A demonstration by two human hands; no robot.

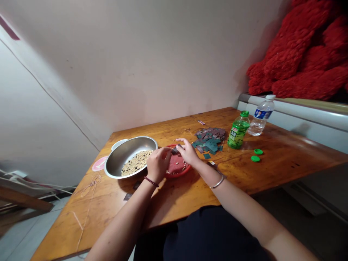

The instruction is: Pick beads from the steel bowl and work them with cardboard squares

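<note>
A small dark square piece (pixel 177 149) is held up between my two hands, above a red basket (pixel 187 172). My right hand (pixel 187 151) pinches it with the thumb, index finger raised. On its other side my left hand (pixel 158 162) is closed, thumb and fingers at the piece's edge. Inside the basket, a reddish surface carries several small pale beans (pixel 177 164). Left of my hands, a tilted steel bowl (pixel 115 159) contains many yellowish beans (pixel 137 163) mixed with dark bits. A pile of dark green and brown pieces (pixel 210 139) lies to the right.
A green drink bottle (pixel 237 135) and a clear water bottle (pixel 261 116) stand at the right. Two green caps (pixel 255 158) lie near them. Loose string (pixel 88 203) trails across the table's left side. A wall (pixel 168 65) rises behind the wooden table (pixel 106 210).
</note>
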